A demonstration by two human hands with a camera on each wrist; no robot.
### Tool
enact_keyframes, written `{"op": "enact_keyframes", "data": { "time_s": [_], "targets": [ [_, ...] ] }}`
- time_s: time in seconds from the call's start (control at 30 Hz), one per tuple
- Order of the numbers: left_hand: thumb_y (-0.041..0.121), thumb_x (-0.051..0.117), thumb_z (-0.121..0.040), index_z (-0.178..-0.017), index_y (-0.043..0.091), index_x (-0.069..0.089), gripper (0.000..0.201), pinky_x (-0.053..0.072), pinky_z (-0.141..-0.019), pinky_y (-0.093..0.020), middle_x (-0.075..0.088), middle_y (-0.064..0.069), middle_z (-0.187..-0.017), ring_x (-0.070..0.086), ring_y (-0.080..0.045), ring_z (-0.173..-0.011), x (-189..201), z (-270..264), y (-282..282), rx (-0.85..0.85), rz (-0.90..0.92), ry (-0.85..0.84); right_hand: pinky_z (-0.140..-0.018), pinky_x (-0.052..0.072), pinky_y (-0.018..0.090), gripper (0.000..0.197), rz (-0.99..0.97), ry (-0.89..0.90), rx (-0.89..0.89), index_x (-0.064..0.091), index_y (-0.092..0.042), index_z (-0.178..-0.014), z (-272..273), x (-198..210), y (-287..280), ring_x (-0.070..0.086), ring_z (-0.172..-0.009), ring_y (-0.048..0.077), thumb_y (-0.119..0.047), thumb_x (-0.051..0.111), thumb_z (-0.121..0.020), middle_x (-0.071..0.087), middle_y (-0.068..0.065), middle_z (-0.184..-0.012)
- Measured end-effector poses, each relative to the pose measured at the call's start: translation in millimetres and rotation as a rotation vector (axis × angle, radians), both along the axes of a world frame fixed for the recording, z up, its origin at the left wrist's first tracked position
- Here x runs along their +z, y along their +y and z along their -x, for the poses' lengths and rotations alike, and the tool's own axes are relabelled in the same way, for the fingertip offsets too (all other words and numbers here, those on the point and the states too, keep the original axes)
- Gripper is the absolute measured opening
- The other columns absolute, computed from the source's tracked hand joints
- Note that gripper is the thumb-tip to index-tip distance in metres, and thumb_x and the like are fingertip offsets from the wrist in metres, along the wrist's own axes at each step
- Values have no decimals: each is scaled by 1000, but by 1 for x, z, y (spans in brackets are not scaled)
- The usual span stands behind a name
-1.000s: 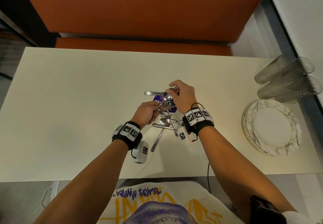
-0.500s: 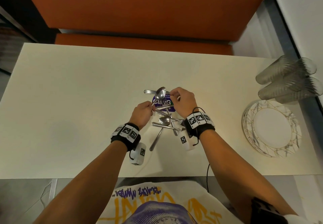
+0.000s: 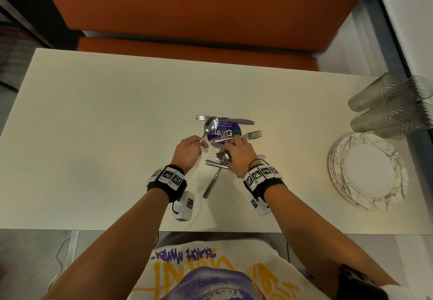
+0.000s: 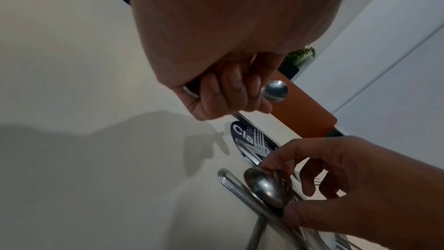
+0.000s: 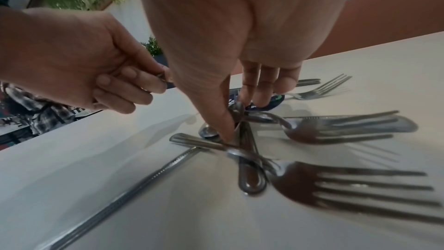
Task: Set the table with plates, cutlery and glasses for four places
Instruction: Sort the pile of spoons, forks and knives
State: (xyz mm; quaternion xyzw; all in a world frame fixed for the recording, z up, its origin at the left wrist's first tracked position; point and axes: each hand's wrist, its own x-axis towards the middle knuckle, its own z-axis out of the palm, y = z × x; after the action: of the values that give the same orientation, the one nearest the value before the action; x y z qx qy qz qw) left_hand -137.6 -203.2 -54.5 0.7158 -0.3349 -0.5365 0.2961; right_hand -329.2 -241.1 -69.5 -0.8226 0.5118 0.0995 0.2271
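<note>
A pile of steel cutlery point(image 3: 220, 161) lies mid-table, partly on a round purple sticker point(image 3: 226, 132). My left hand point(image 3: 189, 149) grips the handle of a spoon point(image 3: 210, 124) and holds it above the table, bowl pointing away; the left wrist view shows that bowl point(image 4: 275, 90) past the curled fingers point(image 4: 223, 90). My right hand point(image 3: 236, 152) is down on the pile. Its forefinger and thumb pinch the bowl of a second spoon point(image 4: 266, 187), which lies across other handles. A knife point(image 3: 225, 119) and a fork point(image 3: 252, 134) lie at the far side.
A stack of white patterned plates point(image 3: 367, 170) sits at the table's right end, with several clear ribbed glasses point(image 3: 393, 105) lying behind it. An orange bench point(image 3: 194, 51) runs along the far edge. Forks point(image 5: 360, 187) lie close under my right wrist.
My left hand has taken the first spoon alone and drawn it a little left. My right hand has let go of it and dropped onto the pile.
</note>
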Motion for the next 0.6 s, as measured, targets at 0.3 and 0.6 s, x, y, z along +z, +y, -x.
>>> {"op": "enact_keyframes", "data": {
  "time_s": [0.3, 0.6],
  "targets": [
    [9, 42, -93, -83, 16, 72, 33, 32, -53, -29, 54, 0, -68, 42, -13, -56, 3, 0, -3, 0, 8, 5, -96, 45, 39, 22, 44, -120, -40, 66, -22, -106, 5, 1, 1, 45, -113, 23, -21, 69, -85, 49, 2, -118],
    [7, 41, -98, -84, 12, 65, 28, 32, -44, -18, 53, 0, -64, 41, -11, -51, 10, 6, -14, 39, 18, 76, -83, 47, 35, 11, -34, -279, -262, 65, -21, -90, 13, 36, -14, 54, -96, 20, -31, 66, -85, 58, -10, -85]
  ]
}}
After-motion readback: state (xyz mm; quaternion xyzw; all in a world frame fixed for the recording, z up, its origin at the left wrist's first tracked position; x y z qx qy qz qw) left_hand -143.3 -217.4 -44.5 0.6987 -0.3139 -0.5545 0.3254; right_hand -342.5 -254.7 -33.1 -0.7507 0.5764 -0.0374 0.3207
